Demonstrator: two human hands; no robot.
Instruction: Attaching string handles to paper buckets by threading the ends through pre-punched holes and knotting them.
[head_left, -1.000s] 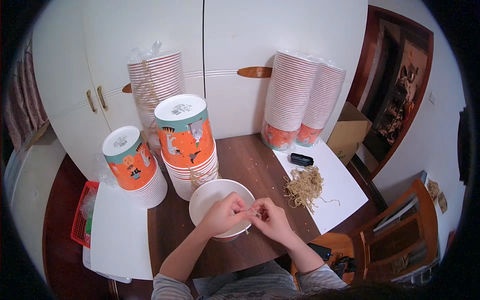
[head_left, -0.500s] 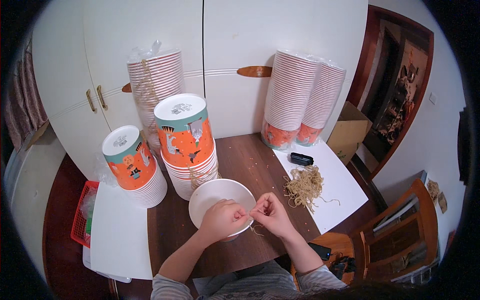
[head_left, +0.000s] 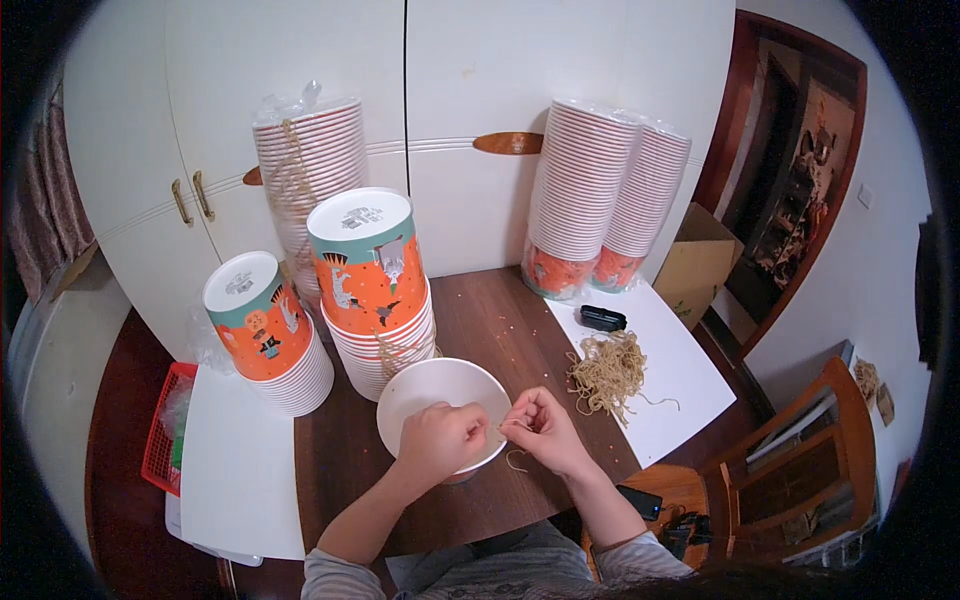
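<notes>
An open paper bucket (head_left: 415, 390), white inside, stands upright in front of me on the brown tabletop. Over its mouth my left hand (head_left: 436, 440) is closed in a pinch, its fingertips close to the right inner wall. Just outside the right rim, my right hand (head_left: 545, 432) also pinches with thumb and forefinger. A short length of tan twine (head_left: 515, 461) hangs beneath the right fingers, and a thin bit of it seems to run between both sets of fingertips. The exact grip is partly hidden by my fingers.
Upside-down stacks of orange and green buckets stand left (head_left: 265, 335) and centre-left (head_left: 370, 285). Plastic-wrapped bucket stacks (head_left: 585, 190) rise at the back right. A heap of twine (head_left: 610, 372) and a black case (head_left: 603, 318) lie right. A wooden chair (head_left: 800, 465) stands beside the table.
My left hand has turned slightly and its fingers have drawn in a little. The twine's loose end has shifted slightly below my right hand. The bucket stays in place.
</notes>
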